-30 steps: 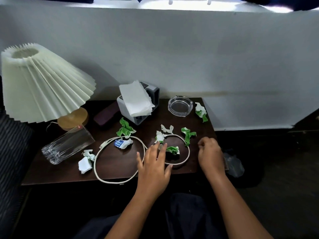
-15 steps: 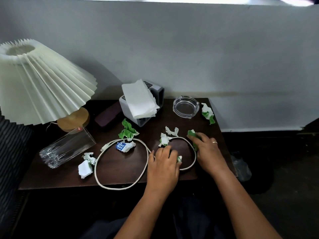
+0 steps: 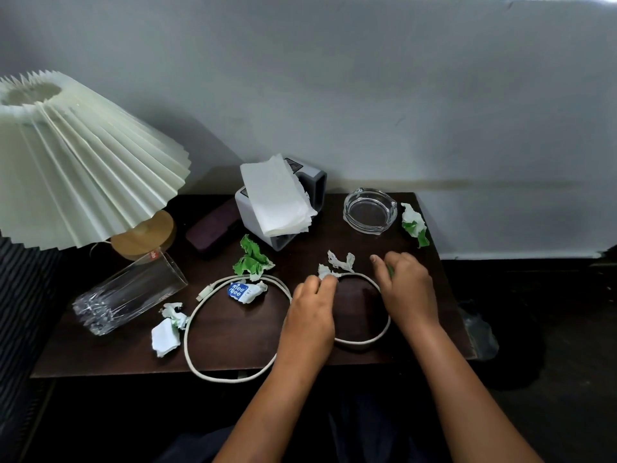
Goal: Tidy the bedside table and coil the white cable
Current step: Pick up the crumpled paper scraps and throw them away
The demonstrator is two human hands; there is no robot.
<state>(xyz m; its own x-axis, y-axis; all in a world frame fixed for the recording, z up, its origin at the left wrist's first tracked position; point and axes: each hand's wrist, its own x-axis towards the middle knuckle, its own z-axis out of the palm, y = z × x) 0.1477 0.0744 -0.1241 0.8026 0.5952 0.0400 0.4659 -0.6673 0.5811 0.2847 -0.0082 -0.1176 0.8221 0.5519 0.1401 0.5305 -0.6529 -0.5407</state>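
Observation:
On the dark bedside table (image 3: 233, 332) the white cable (image 3: 191, 342) lies in two loops, a large one on the left and a small one on the right. My left hand (image 3: 312, 317) rests over the small loop's left side, its fingers curled round a crumpled wrapper and touching a white scrap (image 3: 324, 271). My right hand (image 3: 407, 290) is at the loop's right side, fingers curled round a green wrapper (image 3: 390, 271) that barely shows. More scraps lie about: a green one (image 3: 252, 259), a blue-and-white one (image 3: 245, 291), a white one (image 3: 166, 334) and one at the back right (image 3: 414, 224).
A glass tumbler (image 3: 130, 292) lies on its side at the left, below a pleated lamp (image 3: 76, 162). At the back stand a tissue box (image 3: 282, 202), a dark case (image 3: 213, 228) and a glass ashtray (image 3: 370, 211). A clear plastic bag (image 3: 480, 329) lies on the floor to the right.
My left hand closed over the green-and-white scrap inside the small loop, which no longer shows. My right hand reached forward and curled round the green wrapper beside the loop.

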